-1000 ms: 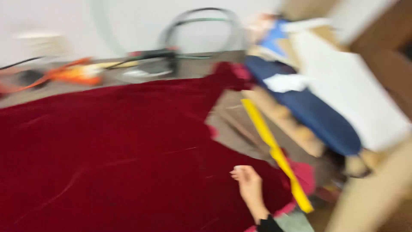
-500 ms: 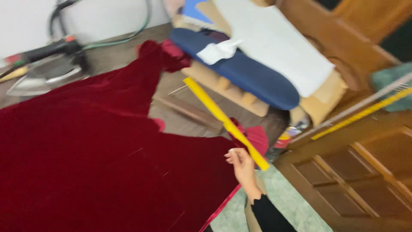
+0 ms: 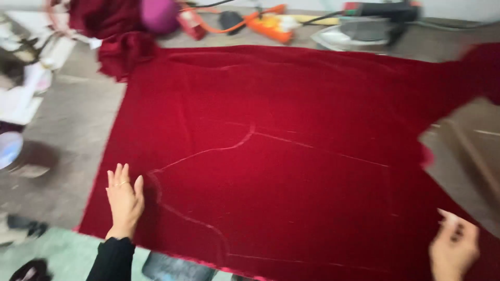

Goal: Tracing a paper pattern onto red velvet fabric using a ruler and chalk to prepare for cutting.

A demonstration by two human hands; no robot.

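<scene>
A large sheet of dark red velvet cloth (image 3: 291,135) lies spread flat on the floor, with pale chalk lines (image 3: 219,151) drawn across it. My left hand (image 3: 125,200) rests flat, fingers together, on the cloth's near left corner beside a chalk curve. My right hand (image 3: 454,250) hovers at the lower right over the cloth's near right part, blurred, fingers loosely spread, with nothing visible in it.
A clothes iron (image 3: 359,34) and an orange power strip (image 3: 268,21) with cables lie beyond the cloth's far edge. More bunched red fabric (image 3: 117,49) and a purple ball-like thing (image 3: 159,13) sit at the far left. Papers (image 3: 21,99) lie left.
The view has swung left from the yellow ruler and wooden furniture to the whole cloth. My left hand has come into view, flat on the cloth; my right hand is now at the lower right.
</scene>
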